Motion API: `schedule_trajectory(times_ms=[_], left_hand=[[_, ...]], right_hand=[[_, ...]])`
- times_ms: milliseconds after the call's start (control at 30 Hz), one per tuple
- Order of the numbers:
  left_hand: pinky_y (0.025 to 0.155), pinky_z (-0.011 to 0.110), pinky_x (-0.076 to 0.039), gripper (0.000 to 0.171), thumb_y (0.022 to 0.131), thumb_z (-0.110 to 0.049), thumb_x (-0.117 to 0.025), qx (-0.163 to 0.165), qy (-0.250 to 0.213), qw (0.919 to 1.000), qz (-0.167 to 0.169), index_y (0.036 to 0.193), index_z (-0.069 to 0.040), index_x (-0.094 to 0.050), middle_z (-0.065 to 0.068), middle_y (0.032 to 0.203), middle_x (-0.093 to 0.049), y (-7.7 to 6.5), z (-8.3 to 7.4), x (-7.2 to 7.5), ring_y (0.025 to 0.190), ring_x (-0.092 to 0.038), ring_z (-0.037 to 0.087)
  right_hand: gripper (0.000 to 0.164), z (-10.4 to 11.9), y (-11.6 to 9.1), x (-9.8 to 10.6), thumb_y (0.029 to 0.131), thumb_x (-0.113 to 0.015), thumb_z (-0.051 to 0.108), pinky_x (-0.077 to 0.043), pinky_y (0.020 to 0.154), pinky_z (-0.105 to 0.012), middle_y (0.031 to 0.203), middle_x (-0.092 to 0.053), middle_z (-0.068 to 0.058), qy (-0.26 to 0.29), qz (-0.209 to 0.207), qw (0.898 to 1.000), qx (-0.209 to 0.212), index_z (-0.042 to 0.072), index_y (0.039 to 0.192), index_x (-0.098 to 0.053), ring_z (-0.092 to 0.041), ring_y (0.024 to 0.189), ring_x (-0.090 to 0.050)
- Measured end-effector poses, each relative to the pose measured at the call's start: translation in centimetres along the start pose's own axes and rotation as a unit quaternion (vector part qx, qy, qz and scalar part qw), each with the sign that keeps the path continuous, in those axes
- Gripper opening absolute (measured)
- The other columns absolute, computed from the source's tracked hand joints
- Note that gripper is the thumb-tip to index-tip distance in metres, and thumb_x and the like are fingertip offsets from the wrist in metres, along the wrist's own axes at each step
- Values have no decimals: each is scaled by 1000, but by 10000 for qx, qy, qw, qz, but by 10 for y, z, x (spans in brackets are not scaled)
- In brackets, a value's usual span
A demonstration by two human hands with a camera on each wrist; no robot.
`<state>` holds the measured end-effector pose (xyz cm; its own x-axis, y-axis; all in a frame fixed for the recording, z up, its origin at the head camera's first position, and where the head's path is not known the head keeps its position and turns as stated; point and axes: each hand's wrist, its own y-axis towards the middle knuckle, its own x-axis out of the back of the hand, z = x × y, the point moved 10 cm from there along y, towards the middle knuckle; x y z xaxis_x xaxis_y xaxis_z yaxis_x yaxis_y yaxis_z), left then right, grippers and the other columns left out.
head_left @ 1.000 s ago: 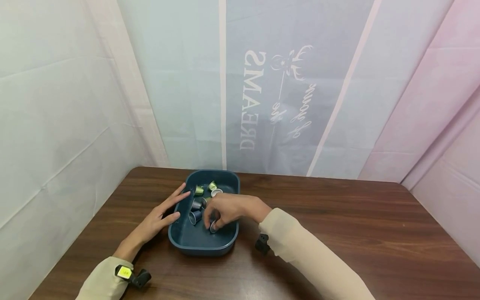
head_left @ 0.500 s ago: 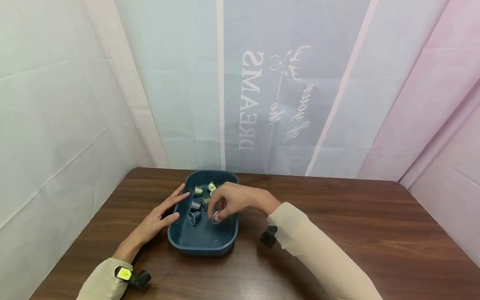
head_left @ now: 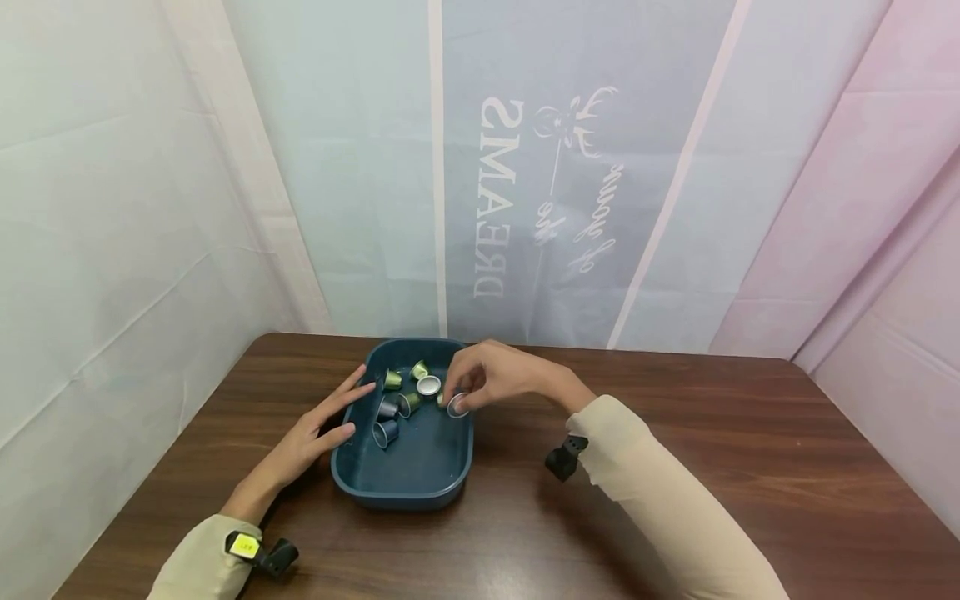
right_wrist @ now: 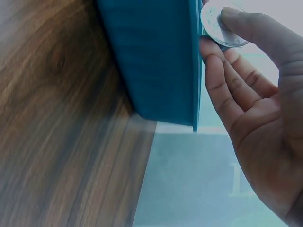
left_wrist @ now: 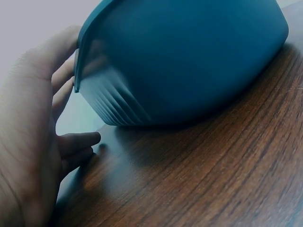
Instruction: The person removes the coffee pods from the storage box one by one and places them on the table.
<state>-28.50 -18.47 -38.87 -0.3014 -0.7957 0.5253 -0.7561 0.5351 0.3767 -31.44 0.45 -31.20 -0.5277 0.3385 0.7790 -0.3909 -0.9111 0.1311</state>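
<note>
A coffee capsule point(head_left: 457, 406) with a silver lid is pinched between the thumb and fingers of my right hand point(head_left: 501, 372), over the right rim of a blue plastic bin point(head_left: 405, 502). The right wrist view shows my thumb pressed on the capsule's foil lid point(right_wrist: 218, 29). My left hand point(head_left: 306, 440) lies along the bin's left side with fingers extended; in the left wrist view some fingers touch the rim. Inside the bin are several capsules: light green point(head_left: 392, 381), olive green point(head_left: 409, 405), grey point(head_left: 387, 408), dark blue point(head_left: 385, 433), and one lid-up point(head_left: 429, 386).
The bin stands on a brown wooden table point(head_left: 675, 467), near its back left part. Fabric curtains point(head_left: 375, 167) hang behind and on both sides. A small black device is strapped at each wrist, the left one point(head_left: 258, 552) bearing a yellow label.
My right hand has lifted the pinched capsule from the bin's lower middle and carried it up and right to the rim. The lid-up capsule is now uncovered. My left hand stays in place.
</note>
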Motion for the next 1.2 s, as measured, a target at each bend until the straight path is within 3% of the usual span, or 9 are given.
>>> schedule_trajectory(times_ms=[400, 633, 700, 800, 967, 1067, 1200], left_hand=[[101, 71, -14, 56, 96, -3, -49, -22, -42, 10000, -32, 149, -15, -37, 3, 160, -10, 1, -1, 0, 145, -9, 20], [99, 71, -16, 55, 96, -2, -48, -110, 23, 9999, -19, 149, -13, -36, 7, 160, -9, 0, -2, -1, 145, -9, 23], [101, 67, -19, 55, 96, -2, -48, -159, 95, 9998, -30, 149, -12, -36, 9, 160, -9, -1, -2, 0, 145, -9, 24], [109, 45, -21, 55, 96, -2, -48, -177, 136, 9997, -36, 149, -9, -35, 9, 159, -9, -2, -2, 0, 145, -9, 25], [108, 25, -17, 55, 97, -3, -49, -37, 48, 10000, -26, 149, -11, -35, 5, 160, -9, -1, -1, 0, 145, -8, 23], [109, 28, -17, 55, 97, -3, -48, -2, 41, 10000, -11, 149, -13, -35, 5, 160, -9, -1, -1, 0, 145, -8, 22], [106, 58, -16, 56, 97, -3, -48, -17, 11, 10000, 5, 149, -14, -35, 5, 160, -9, 0, -2, -1, 145, -8, 22]], right_hand=[[17, -17, -18, 21, 88, -72, 18, -52, 76, -29, 108, -62, 8, 47, -660, 9975, -262, 11, 103, -73, -10, 88, -59], [15, -33, -36, 28, 88, -72, 20, -52, 79, -31, 107, -63, 7, 373, -1005, 9924, -607, 18, 103, -73, -12, 90, -62], [15, -38, -41, 31, 88, -72, 19, -52, 79, -31, 106, -64, 6, 398, -1093, 9908, -692, 16, 103, -73, -13, 91, -62], [15, -47, -48, 34, 87, -72, 18, -52, 78, -30, 104, -65, 7, 279, -1169, 9887, -893, 16, 102, -74, -12, 91, -62], [16, -64, -60, 32, 88, -72, 21, -52, 76, -30, 103, -65, 8, 203, -1195, 9836, -1338, 20, 104, -72, -11, 88, -62], [20, -75, -67, 29, 88, -71, 20, -53, 73, -33, 102, -66, 5, 563, -1270, 9777, -1574, 15, 107, -71, -14, 84, -64], [24, -90, -75, 24, 88, -71, 18, -54, 67, -37, 96, -68, -1, 1020, -1436, 9673, -1826, 8, 110, -70, -18, 78, -64]])
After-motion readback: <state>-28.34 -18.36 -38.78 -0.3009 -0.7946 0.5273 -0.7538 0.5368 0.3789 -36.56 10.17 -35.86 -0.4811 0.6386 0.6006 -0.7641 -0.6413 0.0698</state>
